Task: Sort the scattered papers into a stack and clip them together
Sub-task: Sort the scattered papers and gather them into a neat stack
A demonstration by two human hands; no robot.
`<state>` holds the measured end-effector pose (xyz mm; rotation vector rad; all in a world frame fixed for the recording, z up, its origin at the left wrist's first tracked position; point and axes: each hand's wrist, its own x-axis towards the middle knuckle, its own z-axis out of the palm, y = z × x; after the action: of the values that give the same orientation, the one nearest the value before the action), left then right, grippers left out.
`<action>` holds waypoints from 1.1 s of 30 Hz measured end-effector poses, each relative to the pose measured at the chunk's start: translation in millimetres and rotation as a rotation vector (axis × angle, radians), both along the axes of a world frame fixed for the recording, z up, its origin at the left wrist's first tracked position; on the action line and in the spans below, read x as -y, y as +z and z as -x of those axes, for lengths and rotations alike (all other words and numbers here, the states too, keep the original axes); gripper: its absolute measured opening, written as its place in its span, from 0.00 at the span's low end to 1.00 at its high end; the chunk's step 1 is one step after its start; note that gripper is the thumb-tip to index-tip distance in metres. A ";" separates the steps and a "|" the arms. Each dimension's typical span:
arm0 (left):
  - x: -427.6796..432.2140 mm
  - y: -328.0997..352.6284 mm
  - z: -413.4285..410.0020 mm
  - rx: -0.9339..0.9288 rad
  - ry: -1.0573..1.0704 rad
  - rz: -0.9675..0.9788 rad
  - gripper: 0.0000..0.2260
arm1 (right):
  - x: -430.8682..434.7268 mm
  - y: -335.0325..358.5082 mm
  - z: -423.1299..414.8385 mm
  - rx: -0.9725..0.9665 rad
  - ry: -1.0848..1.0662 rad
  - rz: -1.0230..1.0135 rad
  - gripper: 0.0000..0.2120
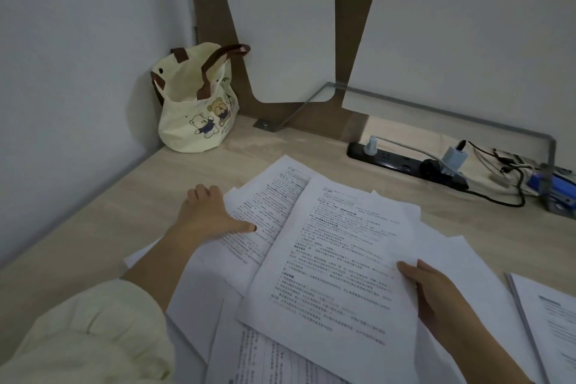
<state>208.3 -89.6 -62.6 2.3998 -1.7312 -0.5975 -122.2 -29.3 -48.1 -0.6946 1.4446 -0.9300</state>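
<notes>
The papers [327,259] are lying in a loose, overlapping spread on the light wooden tabletop [103,221], in front of the person, and they are not yet forming a neat stack. The left hand [208,212] is resting at the left edge of the spread, with the thumb pressing flat on a printed sheet [268,206] and the other fingers curling down over the edge of the sheets toward the tabletop; it is not gripping anything that I can see. A pale yellow sleeve [93,333] is covering the left arm. The right hand [433,287] is lying open on the right side of the top sheet [336,262], with the thumb on the printed face; I cannot tell if the fingers are going under the sheet. This top sheet is sitting tilted across the others. More printed pages [274,358] are showing underneath, near the bottom edge. At the far right another document [548,315] is lying apart from the spread. In the back left corner a cream bag [193,115] with bear pictures and brown handles is standing against the wall. A black power strip [402,162] with plugs and cables is lying along the back, and a blue object [558,187], only partly in view, is sitting at its right end.
</notes>
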 end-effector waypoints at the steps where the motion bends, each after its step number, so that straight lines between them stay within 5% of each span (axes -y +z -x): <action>1: 0.6 -0.4 -1.0 -0.001 0.004 0.005 0.44 | 0.3 -0.2 -1.8 0.004 0.003 -0.005 0.12; 6: -0.9 -2.6 -2.5 0.019 0.009 0.021 0.38 | -0.1 -0.3 -12.4 0.001 0.042 -0.019 0.13; 11: -16.6 -1.3 1.1 0.050 -0.009 0.262 0.22 | -5.5 3.8 -23.8 0.018 0.056 0.011 0.15; 17: -63.7 20.2 -4.9 -0.576 0.135 0.427 0.06 | -18.7 21.7 -41.9 0.064 0.139 0.118 0.14; 25: -158.0 28.3 -23.6 -1.175 0.268 0.413 0.12 | -24.2 66.9 -59.4 0.331 0.196 0.198 0.13; 27: -175.5 19.9 -23.7 -1.230 0.281 0.356 0.14 | -29.2 54.0 -66.5 0.226 0.185 0.226 0.14; 29: -190.2 12.2 -19.4 -1.259 0.270 0.327 0.16 | -33.8 35.7 -77.4 -0.088 0.186 0.246 0.12; 33: -213.5 5.2 -6.0 -1.406 0.335 0.271 0.11 | -38.2 4.6 -102.9 -0.467 0.225 0.277 0.12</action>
<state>214.3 123.8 -57.4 1.2869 -0.6855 -1.3668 -19.3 9.0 -43.4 -1.3200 1.6103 -0.8301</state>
